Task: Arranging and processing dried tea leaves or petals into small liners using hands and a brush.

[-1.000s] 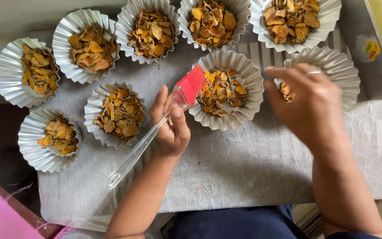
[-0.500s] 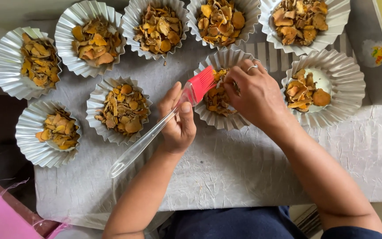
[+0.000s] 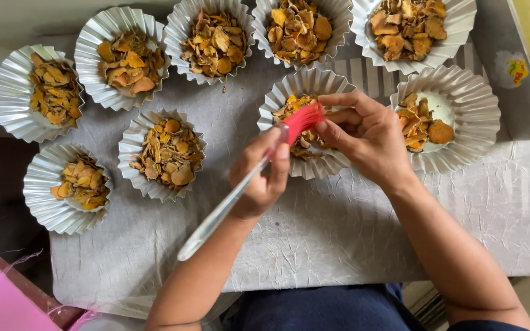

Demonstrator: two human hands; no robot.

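My left hand (image 3: pixel 260 178) grips a brush (image 3: pixel 240 187) with a clear handle and red bristles, its head raised over a pleated foil cup (image 3: pixel 305 162) of dried orange slices. My right hand (image 3: pixel 366 138) reaches into that same cup, fingertips pinched beside the red bristles; whether they hold a slice is hidden. To the right stands another foil cup (image 3: pixel 467 132) that is partly filled, with its pale bottom showing.
Several more foil cups of dried slices stand on the grey wrinkled sheet (image 3: pixel 338 239): a row along the top (image 3: pixel 216 37) and others at the left (image 3: pixel 164 153), (image 3: pixel 65 187). A pink object (image 3: pixel 1 300) lies at the bottom left. A small sticker (image 3: pixel 515 68) sits at the top right.
My right hand moved left from the partly filled cup to the middle cup. The brush head swung right and now meets my right fingertips over that cup.
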